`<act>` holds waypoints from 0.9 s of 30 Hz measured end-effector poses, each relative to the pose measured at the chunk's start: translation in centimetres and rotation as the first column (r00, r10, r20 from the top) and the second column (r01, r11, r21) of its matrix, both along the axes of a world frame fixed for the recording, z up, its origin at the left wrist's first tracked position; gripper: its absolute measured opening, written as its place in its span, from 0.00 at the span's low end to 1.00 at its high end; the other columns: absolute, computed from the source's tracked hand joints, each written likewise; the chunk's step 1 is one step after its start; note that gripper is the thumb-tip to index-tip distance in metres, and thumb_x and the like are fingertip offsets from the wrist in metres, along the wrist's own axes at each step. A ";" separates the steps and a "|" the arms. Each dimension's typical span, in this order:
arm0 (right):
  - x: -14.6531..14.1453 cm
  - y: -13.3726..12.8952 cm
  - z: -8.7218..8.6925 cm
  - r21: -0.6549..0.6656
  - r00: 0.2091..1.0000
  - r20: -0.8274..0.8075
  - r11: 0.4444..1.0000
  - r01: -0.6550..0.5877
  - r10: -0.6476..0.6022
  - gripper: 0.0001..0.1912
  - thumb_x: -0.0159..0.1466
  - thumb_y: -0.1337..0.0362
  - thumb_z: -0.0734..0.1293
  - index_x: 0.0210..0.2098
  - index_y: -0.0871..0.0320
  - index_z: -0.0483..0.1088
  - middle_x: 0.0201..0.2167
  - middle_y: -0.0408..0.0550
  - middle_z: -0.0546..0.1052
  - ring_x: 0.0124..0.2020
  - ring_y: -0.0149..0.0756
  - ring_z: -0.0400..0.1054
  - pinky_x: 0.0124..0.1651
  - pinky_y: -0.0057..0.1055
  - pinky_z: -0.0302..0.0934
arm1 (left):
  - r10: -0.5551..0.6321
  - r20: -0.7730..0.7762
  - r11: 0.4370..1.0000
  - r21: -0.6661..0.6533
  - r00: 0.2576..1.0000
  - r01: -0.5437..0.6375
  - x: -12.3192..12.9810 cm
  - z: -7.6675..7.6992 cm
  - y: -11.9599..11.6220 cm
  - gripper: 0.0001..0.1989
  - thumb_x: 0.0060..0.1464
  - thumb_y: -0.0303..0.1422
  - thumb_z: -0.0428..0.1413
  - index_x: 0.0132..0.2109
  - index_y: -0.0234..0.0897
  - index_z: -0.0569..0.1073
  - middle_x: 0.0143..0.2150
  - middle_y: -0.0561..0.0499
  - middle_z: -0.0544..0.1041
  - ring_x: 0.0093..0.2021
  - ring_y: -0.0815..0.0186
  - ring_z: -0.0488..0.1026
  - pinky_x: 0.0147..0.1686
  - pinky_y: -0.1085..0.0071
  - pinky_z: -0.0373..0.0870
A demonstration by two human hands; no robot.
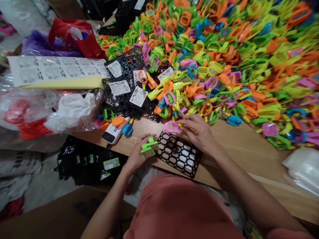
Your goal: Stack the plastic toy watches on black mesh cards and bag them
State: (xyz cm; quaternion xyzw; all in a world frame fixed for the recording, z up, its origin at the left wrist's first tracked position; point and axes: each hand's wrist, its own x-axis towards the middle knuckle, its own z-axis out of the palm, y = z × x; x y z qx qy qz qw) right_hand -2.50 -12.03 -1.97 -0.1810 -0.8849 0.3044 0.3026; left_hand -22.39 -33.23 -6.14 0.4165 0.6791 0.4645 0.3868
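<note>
My left hand (137, 154) grips a lime-green plastic toy piece (149, 147) at the near edge of a black plastic grid mat (178, 154). The mat lies flat on the wooden table (239, 156) between my hands. My right hand (198, 132) rests just above the mat, its fingertips pinching the yellow end of a pink plastic loop piece (170, 126). A huge heap of orange, green, yellow, pink and blue plastic toy pieces (211, 63) spreads behind my hands, its near edge almost touching my right fingers.
Black grids with white labels (122, 88) are stacked at the heap's left edge. A white power bank (114, 130) lies near my left hand. Further left are a printed label sheet (54, 71), plastic bags and a red bag (79, 39). More black grids (87, 162) lie below the table edge.
</note>
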 end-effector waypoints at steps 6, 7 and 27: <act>-2.8 -5.0 -1.7 -0.448 0.983 0.092 0.889 -0.099 0.156 0.06 0.68 0.67 0.66 0.35 0.58 0.75 0.28 0.44 0.77 0.29 0.35 0.69 0.34 0.28 0.61 | -0.029 -0.035 1.000 -0.005 0.999 0.029 -0.1 0.5 0.1 0.28 0.53 0.30 0.64 0.62 0.42 0.75 0.60 0.42 0.76 0.67 0.53 0.64 0.65 0.55 0.66; -3.2 -5.3 -2.3 -0.482 0.982 0.119 0.873 -0.074 0.149 0.07 0.67 0.68 0.67 0.33 0.58 0.75 0.27 0.43 0.77 0.28 0.35 0.68 0.33 0.28 0.60 | -0.027 -0.045 1.000 -0.004 0.999 0.026 -0.1 0.6 0.1 0.28 0.52 0.30 0.64 0.62 0.42 0.76 0.60 0.43 0.76 0.67 0.53 0.65 0.65 0.56 0.66; -3.9 -7.1 -5.1 -0.027 0.976 0.143 0.987 -0.160 0.162 0.12 0.69 0.74 0.59 0.41 0.58 0.72 0.36 0.54 0.77 0.39 0.45 0.67 0.45 0.38 0.64 | -0.018 -0.116 0.999 -0.046 0.993 0.013 0.0 0.3 -0.3 0.35 0.53 0.32 0.66 0.68 0.45 0.70 0.61 0.42 0.72 0.63 0.52 0.67 0.66 0.55 0.61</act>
